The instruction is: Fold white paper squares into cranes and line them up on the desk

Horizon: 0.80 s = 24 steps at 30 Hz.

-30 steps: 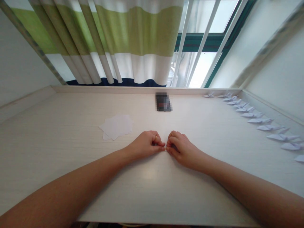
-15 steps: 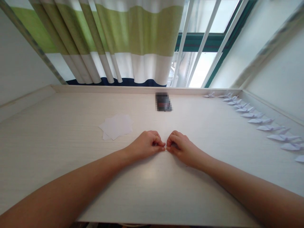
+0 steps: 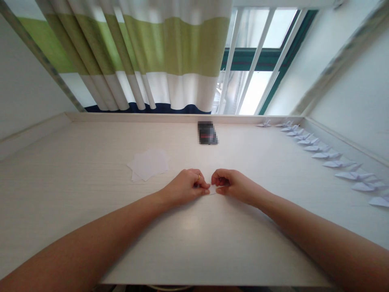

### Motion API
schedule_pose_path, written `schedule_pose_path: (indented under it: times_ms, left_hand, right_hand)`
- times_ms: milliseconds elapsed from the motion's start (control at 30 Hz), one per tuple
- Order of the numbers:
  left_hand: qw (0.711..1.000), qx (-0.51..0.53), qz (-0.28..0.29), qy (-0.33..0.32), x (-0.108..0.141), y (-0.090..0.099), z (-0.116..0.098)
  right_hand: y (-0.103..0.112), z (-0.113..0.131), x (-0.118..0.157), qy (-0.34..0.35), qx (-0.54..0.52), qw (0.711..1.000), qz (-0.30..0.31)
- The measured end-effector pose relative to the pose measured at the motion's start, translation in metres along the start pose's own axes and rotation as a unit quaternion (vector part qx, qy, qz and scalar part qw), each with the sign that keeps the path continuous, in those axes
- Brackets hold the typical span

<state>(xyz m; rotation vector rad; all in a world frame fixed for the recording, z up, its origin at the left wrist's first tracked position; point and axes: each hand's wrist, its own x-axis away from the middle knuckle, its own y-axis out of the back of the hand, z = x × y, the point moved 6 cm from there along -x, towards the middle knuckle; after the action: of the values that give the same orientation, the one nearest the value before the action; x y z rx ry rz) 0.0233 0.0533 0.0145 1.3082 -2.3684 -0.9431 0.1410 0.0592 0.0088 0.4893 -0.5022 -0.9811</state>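
Observation:
A small folded piece of white paper (image 3: 212, 189) is low over the desk, partly hidden between my two hands. My left hand (image 3: 191, 183), with a ring on one finger, is closed and pinches the paper's left side between thumb and fingertips. At the right side, my right hand (image 3: 228, 182) has its fingers curled, with a gap between index fingertip and thumb. Its thumb lies beside the paper's edge; I cannot tell whether it touches.
Loose white paper sheets (image 3: 148, 164) lie overlapped at the left. A pixelated dark object (image 3: 208, 133) is near the back ledge. Several folded paper cranes (image 3: 325, 155) line the right side of the white desk (image 3: 194, 247). A striped curtain (image 3: 182, 48) hangs behind.
My right thumb and index finger have parted from a pinch, and more of the folded paper shows. My left hand keeps its hold. The view has shifted slightly.

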Motion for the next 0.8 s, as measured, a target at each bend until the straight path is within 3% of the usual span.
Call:
schedule_pose_path:
  times_ms: [233,433,600,800]
  left_hand:
    - [1.0,0.019,0.004,0.024,-0.001,-0.001,0.003]
    - [0.999,0.031,0.004,0.022,-0.001,-0.001,0.003]
    - [0.998,0.039,0.03,0.024,0.0,-0.002,0.0]
    - [0.996,0.059,0.014,0.058,0.001,-0.001,0.005]
  right_hand:
    - [0.001,0.003,0.003,-0.01,-0.047,0.997,0.056]
    - [-0.002,0.015,0.006,0.027,0.112,0.992,-0.047]
    - [-0.006,0.018,0.005,0.027,0.155,0.986,-0.054]
    - [-0.004,0.017,0.005,0.023,0.147,0.988,-0.048]
